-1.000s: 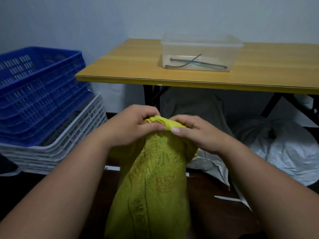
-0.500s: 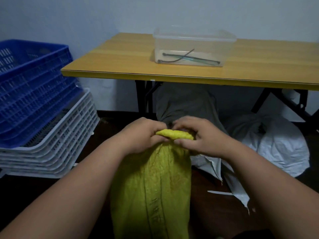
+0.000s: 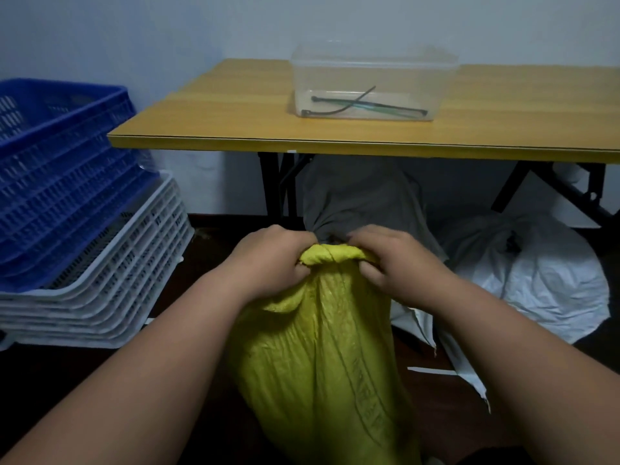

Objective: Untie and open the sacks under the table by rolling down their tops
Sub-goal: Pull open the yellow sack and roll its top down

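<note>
A yellow-green woven sack (image 3: 322, 350) stands upright on the dark floor right in front of me. Its top is rolled into a thick cuff (image 3: 330, 255). My left hand (image 3: 271, 260) grips the cuff's left end and my right hand (image 3: 399, 260) grips its right end, fingers curled over the roll. Behind them a grey sack (image 3: 362, 196) stands under the table with its neck bunched shut. A white sack (image 3: 543, 283) slumps to the right, its neck tied with a dark tie.
A yellow table (image 3: 235, 129) with black folding legs spans the back. On it stands a clear plastic box (image 3: 372, 72) holding several dark ties. Stacked blue crates (image 3: 57, 169) and white crates (image 3: 110, 297) fill the left side. White scraps lie on the floor at the right.
Both hands have moved down with the sack's top, and the rolled cuff is thicker and wider. The hands have spread slightly apart. The view has tilted, showing more of the table.
</note>
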